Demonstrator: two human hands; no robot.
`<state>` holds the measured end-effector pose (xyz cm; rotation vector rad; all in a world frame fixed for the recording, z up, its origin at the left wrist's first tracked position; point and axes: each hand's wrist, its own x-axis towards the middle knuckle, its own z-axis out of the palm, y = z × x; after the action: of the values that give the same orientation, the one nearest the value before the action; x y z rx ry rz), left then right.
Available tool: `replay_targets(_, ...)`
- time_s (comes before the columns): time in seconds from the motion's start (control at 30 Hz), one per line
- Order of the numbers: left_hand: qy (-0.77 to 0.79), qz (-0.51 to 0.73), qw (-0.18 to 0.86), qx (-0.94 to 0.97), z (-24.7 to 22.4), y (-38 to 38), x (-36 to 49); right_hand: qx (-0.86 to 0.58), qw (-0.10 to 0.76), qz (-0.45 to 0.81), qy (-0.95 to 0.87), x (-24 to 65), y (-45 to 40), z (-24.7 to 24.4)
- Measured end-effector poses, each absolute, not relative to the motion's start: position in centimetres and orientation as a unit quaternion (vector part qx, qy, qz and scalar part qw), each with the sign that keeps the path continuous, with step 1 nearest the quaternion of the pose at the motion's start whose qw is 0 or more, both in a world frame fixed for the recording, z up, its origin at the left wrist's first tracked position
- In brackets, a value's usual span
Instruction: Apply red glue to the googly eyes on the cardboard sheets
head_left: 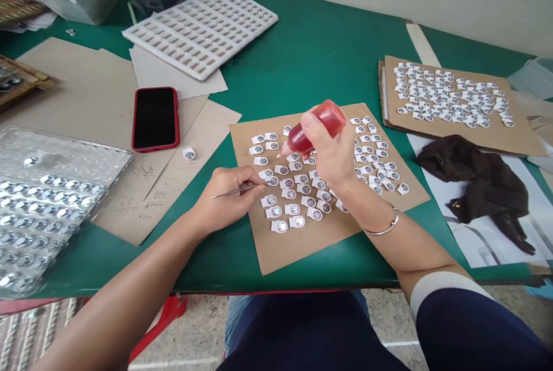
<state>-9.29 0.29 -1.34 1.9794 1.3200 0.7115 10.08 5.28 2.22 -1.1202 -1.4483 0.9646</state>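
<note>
My right hand (pixel 330 149) is wrapped round a red squeeze bottle (pixel 329 117), tilted so its pale nozzle points down to the left. Below it lies a brown cardboard sheet (pixel 276 253) bearing rows of small white tabs with round silvery pieces. At the sheet's left edge, my left hand (pixel 228 195) pinches a thin metal pick (pixel 235 191). Its fingertips are beside a tab with a round piece (pixel 271 181); whether they touch it I cannot tell. The bottle's nozzle hangs above the tabs in the upper left part of the sheet.
A red-cased phone (pixel 155 118) and a single tab (pixel 189 154) lie on paper at left. Nearby are a clear tray of silvery domes (pixel 38 209) and a white slotted tray (pixel 201 31). Another loaded cardboard (pixel 458 135) and dark cloth (pixel 484 186) lie at right.
</note>
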Motion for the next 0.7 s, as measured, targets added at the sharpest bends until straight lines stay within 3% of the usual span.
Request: replay_targets(0.7, 0.448, 0.262, 0.281, 0.808, -1.43, 0.22, -9.49, -0.453, 0.532, 0.435, -0.569, 10.8, 5.79, 2.02)
